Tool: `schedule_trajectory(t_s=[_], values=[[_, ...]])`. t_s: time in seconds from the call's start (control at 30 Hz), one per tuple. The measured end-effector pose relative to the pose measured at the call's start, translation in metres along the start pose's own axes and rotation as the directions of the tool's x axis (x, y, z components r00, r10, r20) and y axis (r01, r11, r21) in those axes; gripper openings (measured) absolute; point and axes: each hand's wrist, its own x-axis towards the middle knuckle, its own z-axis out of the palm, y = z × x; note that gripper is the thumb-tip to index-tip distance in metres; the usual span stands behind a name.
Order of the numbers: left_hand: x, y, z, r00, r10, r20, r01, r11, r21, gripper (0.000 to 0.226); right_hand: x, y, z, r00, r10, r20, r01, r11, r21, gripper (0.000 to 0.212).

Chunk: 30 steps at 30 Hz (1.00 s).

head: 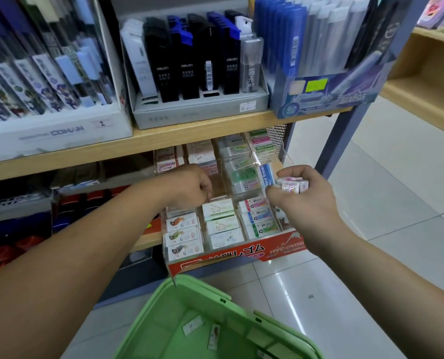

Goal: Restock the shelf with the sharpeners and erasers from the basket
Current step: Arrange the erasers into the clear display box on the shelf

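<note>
Pinching a small stack of wrapped erasers (pixel 292 186) in right hand (pixel 306 206), held just above the display box's (pixel 241 251) right edge. Curling left hand (pixel 189 187) over the box's middle rows, left of the grip; can't tell whether holding anything. Below the grip: green basket (pixel 197 286), two loose erasers (pixel 192 325) inside.

Both arms reach forward; left hand (pixel 189 186) curled, right hand (pixel 305 204) grips erasers (pixel 292 186).
</note>
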Motion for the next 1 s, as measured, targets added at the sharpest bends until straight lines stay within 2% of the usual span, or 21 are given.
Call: schedule_trajectory(t_s=[0.07, 0.13, 0.17, 0.2, 0.27, 0.33, 0.47, 0.57, 0.73, 0.83, 0.93, 1.0], values=[[-0.007, 0.004, -0.004, 0.993, -0.011, -0.114, 0.006, 0.999, -0.044, 0.026, 0.001, 0.0, 0.0, 0.997, 0.04, 0.069, -0.044, 0.998, 0.052, 0.031], [-0.016, 0.008, -0.004, 0.957, 0.004, -0.289, -0.069, 0.974, -0.215, 0.024, 0.001, 0.0, 0.0, 0.985, 0.065, 0.163, -0.083, 0.99, 0.111, 0.031], [-0.021, 0.011, -0.002, 0.948, 0.018, -0.317, -0.132, 0.931, -0.34, 0.02, 0.001, -0.001, 0.001, 0.976, 0.065, 0.206, -0.095, 0.986, 0.139, 0.031], [-0.029, 0.015, -0.001, 0.955, 0.037, -0.294, -0.183, 0.854, -0.487, 0.015, 0.001, -0.001, 0.002, 0.969, 0.066, 0.239, -0.107, 0.981, 0.163, 0.032], [-0.044, 0.026, 0.004, 0.982, 0.08, -0.17, -0.179, 0.668, -0.722, 0.017, 0.0, -0.002, 0.005, 0.958, 0.061, 0.279, -0.115, 0.977, 0.181, 0.031], [-0.05, 0.033, 0.008, 0.983, 0.105, -0.147, -0.181, 0.569, -0.802, 0.02, -0.001, -0.002, 0.007, 0.954, 0.044, 0.295, -0.1, 0.979, 0.178, 0.03], [-0.051, 0.031, 0.017, 0.983, 0.054, -0.174, -0.179, 0.457, -0.871, 0.025, -0.005, -0.002, 0.01, 0.964, 0.013, 0.266, -0.058, 0.985, 0.162, 0.035], [-0.045, 0.031, 0.019, 0.983, 0.004, -0.182, -0.16, 0.5, -0.851, 0.018, -0.006, -0.006, 0.01, 0.994, -0.002, 0.106, -0.016, 0.985, 0.172, 0.038], [-0.038, 0.048, 0.013, 0.988, 0.052, -0.145, -0.146, 0.625, -0.767, 0.016, -0.001, -0.015, -0.011, 0.985, -0.037, -0.171, 0.066, 0.984, 0.166, 0.03], [-0.032, 0.063, 0.013, 0.983, 0.101, -0.156, -0.18, 0.725, -0.664, 0.014, 0.002, -0.013, -0.028, 0.966, -0.07, -0.249, 0.11, 0.982, 0.151, 0.03], [-0.017, 0.071, 0.016, 0.977, 0.128, -0.169, -0.198, 0.831, -0.521, 0.017, 0.005, -0.007, -0.043, 0.961, -0.042, -0.275, 0.086, 0.985, 0.151, 0.029], [-0.005, 0.076, 0.018, 0.977, 0.135, -0.165, -0.199, 0.857, -0.476, 0.023, 0.008, -0.001, -0.05, 0.962, -0.01, -0.274, 0.059, 0.983, 0.171, 0.029]])
